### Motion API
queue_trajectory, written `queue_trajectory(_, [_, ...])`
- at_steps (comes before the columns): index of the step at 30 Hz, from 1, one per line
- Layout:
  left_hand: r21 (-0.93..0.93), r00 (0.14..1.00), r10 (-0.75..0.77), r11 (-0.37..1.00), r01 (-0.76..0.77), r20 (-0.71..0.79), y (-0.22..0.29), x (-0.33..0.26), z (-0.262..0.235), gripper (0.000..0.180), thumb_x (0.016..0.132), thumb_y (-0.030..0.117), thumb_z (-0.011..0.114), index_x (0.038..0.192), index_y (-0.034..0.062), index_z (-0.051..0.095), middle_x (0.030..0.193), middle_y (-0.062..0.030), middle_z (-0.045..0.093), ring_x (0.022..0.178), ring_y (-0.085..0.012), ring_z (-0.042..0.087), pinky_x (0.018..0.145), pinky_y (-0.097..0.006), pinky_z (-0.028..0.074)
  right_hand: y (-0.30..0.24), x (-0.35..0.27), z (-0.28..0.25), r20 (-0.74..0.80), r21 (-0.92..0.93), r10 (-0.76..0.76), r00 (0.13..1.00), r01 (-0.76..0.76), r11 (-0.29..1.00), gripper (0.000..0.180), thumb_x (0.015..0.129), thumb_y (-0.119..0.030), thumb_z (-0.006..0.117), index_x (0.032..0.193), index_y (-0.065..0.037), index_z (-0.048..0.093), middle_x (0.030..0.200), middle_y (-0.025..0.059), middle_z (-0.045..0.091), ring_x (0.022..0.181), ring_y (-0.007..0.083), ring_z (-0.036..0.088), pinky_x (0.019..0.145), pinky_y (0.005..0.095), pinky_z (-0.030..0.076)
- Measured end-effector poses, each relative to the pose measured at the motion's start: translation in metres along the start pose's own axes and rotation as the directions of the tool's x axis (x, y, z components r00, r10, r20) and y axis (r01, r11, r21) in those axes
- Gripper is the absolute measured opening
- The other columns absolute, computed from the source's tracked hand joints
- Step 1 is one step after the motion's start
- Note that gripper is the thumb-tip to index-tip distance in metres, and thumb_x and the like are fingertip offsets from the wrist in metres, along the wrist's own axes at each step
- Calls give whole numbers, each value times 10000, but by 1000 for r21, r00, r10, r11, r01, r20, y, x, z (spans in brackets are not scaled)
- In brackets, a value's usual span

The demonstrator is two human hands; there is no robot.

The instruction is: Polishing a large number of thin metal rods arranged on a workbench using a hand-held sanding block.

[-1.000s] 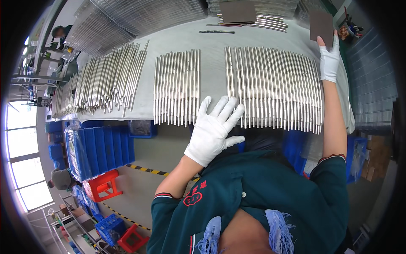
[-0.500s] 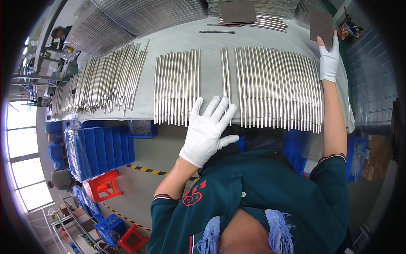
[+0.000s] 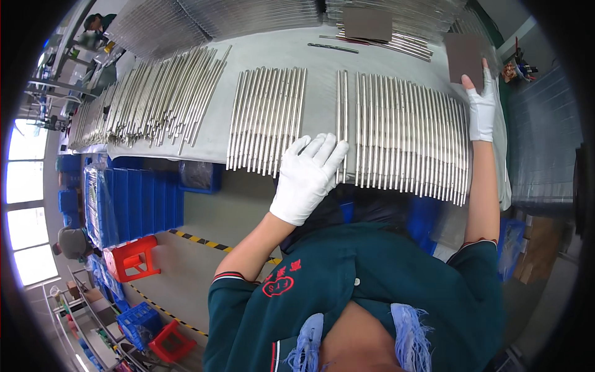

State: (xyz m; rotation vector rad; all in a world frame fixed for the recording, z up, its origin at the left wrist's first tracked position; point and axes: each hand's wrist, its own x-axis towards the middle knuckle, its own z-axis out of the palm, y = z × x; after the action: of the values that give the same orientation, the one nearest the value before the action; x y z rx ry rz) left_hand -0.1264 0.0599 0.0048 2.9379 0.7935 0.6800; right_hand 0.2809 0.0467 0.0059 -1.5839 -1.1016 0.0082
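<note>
Both of my hands wear white gloves. My left hand [image 3: 308,180] lies palm down at the table's front edge, its fingers stretched out and touching the lower ends of the metal rods there. Beside its fingertips, a pair of silver rods [image 3: 343,118] lies apart from the others. To its left is a row of silver rods [image 3: 266,118], and a wider row [image 3: 409,133] is on the right. At the table's right side, my right hand [image 3: 481,111] grips a dark brown rectangular sheet [image 3: 465,59], resembling sandpaper, between thumb and fingers. My left thumb is hidden.
A heap of loose rods [image 3: 164,99] covers the table's left part. Farther back are a drill bit [image 3: 333,47], another brown sheet [image 3: 367,25] on rods, and clear plastic trays [image 3: 248,22]. Blue crates [image 3: 139,198] and a red stool [image 3: 132,259] stand lower left.
The view has turned slightly. My left fingers have drawn closer together and the thumb has gone out of sight. My right hand still holds the brown sheet, a little nearer to me.
</note>
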Motion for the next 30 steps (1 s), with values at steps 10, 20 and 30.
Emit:
queue_trajectory(10, [-11, 1000, -3, 1000, 2, -22, 1, -3, 0, 567, 728, 278, 769, 1226, 89, 577, 1152, -90, 640, 1128, -244, 624, 958, -400, 468, -108, -41, 39, 800, 166, -156, 580, 35, 985, 678, 880, -66, 728, 1498, -205, 487, 1418, 58, 609, 1272, 158, 577, 1088, 302, 424])
queue_trajectory(20, [-85, 999, 0, 996, -3, -39, -2, -4, 5, 507, 742, 277, 725, 1180, 58, 592, 1112, -96, 626, 1117, -247, 610, 942, -380, 474, -158, -26, 67, 892, -104, 53, 448, 90, 990, 618, 873, -28, 704, 1433, -246, 561, 1339, 83, 652, 1200, 211, 647, 1007, 315, 493])
queue_trajectory(30, [-124, 998, -29, 992, 21, -57, -2, -7, 6, 447, 772, 278, 705, 1162, 83, 609, 1113, -89, 636, 1093, -240, 618, 920, -382, 488, -157, -26, 71, 880, -166, 128, 458, 43, 985, 635, 856, 27, 694, 1431, -207, 561, 1391, 59, 623, 1258, 169, 602, 1078, 292, 451])
